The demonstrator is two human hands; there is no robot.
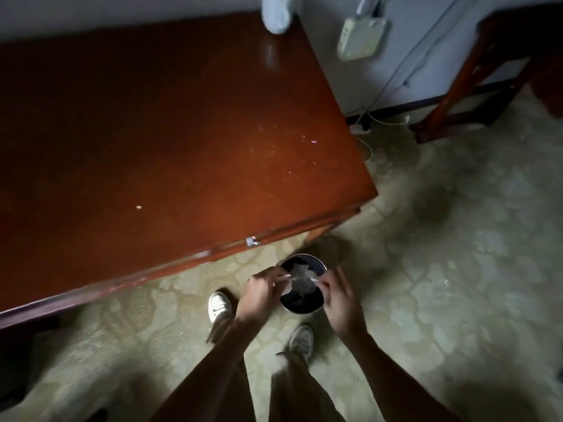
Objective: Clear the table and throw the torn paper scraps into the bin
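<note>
Both hands are over the round dark bin (316,309) on the carpet near the table (152,132). The left hand (262,295) and right hand (338,300) have loosely curled fingers beside pale paper scraps (300,277) above the bin's opening; motion blur hides whether they pinch them. A few tiny bits (313,142) lie on the table's right part.

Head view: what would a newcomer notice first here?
Both hands, left hand and right hand, meet low in the frame over the dark round bin on the carpet, with pale paper scraps between them. Above left, the big red-brown table fills the view, with a few tiny specks on it.
</note>
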